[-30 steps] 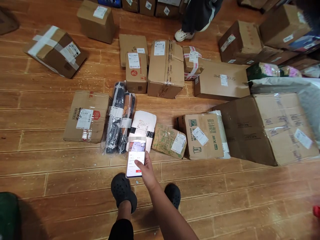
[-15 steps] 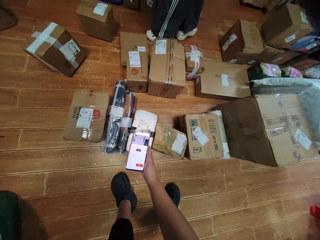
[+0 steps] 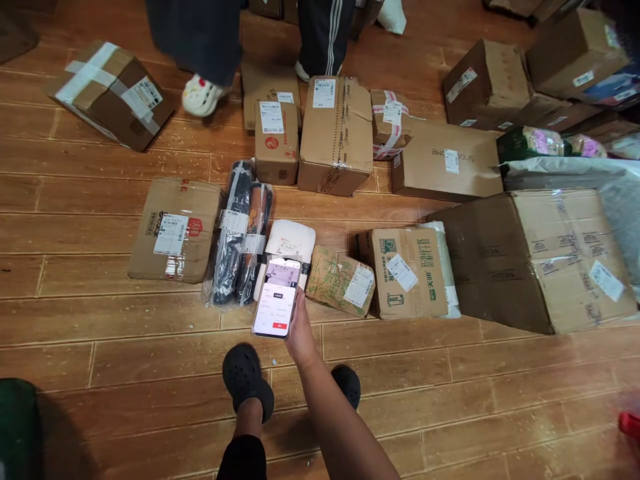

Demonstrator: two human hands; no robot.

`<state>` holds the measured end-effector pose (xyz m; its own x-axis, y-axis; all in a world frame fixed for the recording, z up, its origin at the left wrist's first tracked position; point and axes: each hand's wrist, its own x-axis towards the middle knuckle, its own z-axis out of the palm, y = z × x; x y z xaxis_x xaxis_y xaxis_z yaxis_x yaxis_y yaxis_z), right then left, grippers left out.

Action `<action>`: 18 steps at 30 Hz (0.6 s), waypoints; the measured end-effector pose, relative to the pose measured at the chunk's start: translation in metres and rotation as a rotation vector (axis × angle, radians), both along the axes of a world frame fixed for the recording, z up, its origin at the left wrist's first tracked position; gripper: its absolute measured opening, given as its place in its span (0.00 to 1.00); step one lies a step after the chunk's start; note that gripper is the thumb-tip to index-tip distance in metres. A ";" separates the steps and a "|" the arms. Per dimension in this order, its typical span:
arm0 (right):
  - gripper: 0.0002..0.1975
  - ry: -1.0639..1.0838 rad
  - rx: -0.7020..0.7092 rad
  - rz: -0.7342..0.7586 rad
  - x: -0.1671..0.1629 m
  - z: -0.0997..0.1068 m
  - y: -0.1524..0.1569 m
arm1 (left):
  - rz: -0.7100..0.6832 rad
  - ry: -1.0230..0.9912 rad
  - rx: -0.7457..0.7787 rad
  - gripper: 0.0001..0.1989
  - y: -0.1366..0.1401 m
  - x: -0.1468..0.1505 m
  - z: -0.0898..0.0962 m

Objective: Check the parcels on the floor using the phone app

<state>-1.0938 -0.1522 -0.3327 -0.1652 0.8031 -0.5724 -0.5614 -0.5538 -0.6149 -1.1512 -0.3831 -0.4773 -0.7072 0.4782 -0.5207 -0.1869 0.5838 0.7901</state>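
My right hand (image 3: 303,333) is closed around the lower right edge of a smartphone (image 3: 275,303). Its lit screen shows a camera picture at the top and a white form with a red button below. Just beyond the phone, and partly covered by it, lies a white parcel (image 3: 291,237) with a printed label. To its left are two long plastic-wrapped rolls (image 3: 233,240), dark with labels round them. A small printed carton (image 3: 333,277) with a white label sits at the right of the phone. My left hand is out of view.
Taped cartons stand in rows on the wooden floor (image 3: 165,380), among them a large box (image 3: 500,257) at right and a tall box (image 3: 335,133) behind. Another person's legs (image 3: 325,37) are at the back, with a white clog (image 3: 203,95) at left. My dark clogs (image 3: 245,373) are below.
At the back, a person's leg with a white clog has stepped leftward. The phone has tilted slightly, and its camera picture now shows the label. The parcels have stayed in place.
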 end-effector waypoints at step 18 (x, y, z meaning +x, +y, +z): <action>0.27 0.047 -0.010 0.019 0.003 0.001 -0.001 | 0.195 -0.222 -0.185 0.23 0.027 0.006 0.034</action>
<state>-1.0908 -0.1537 -0.3319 -0.2074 0.7939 -0.5715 -0.5792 -0.5705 -0.5823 -1.1450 -0.3563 -0.4436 -0.6355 0.2287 -0.7375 -0.4645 0.6497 0.6018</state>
